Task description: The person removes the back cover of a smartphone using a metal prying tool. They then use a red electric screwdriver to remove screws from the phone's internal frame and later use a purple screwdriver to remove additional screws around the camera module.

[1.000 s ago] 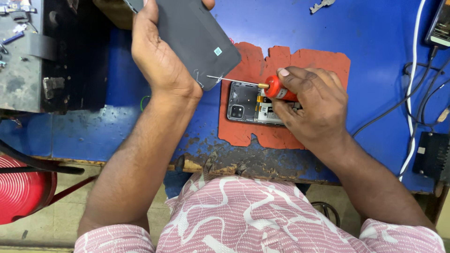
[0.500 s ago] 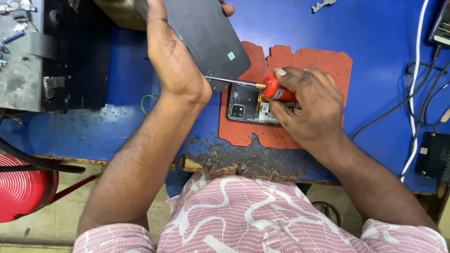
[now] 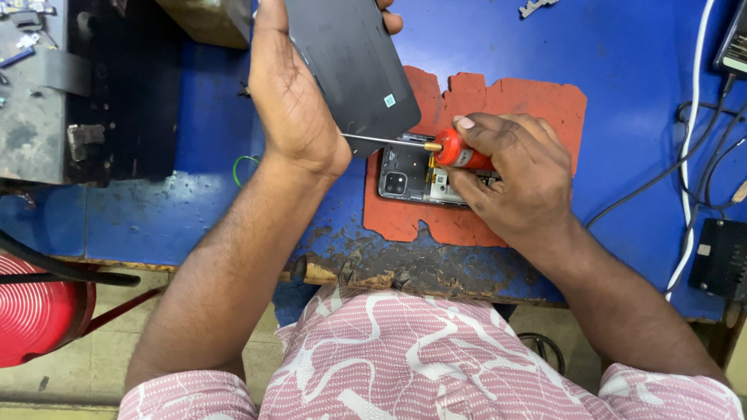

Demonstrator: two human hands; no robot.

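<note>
Over opened phone (image 3: 412, 183), screwdriver (image 3: 451, 149) in closed right grip (image 3: 506, 179)

Blue bench (image 3: 607, 70), red-orange mat (image 3: 545, 101), dark grey back cover (image 3: 350, 62).
Screwdriver (image 3: 455, 152) handle red with a brass collar; opened phone (image 3: 408, 183) looks dark grey inside; shirt (image 3: 405, 365) pink with white squiggles; red ribbed stool (image 3: 35, 311); white cable (image 3: 689, 155) at the bench's edge.
</note>
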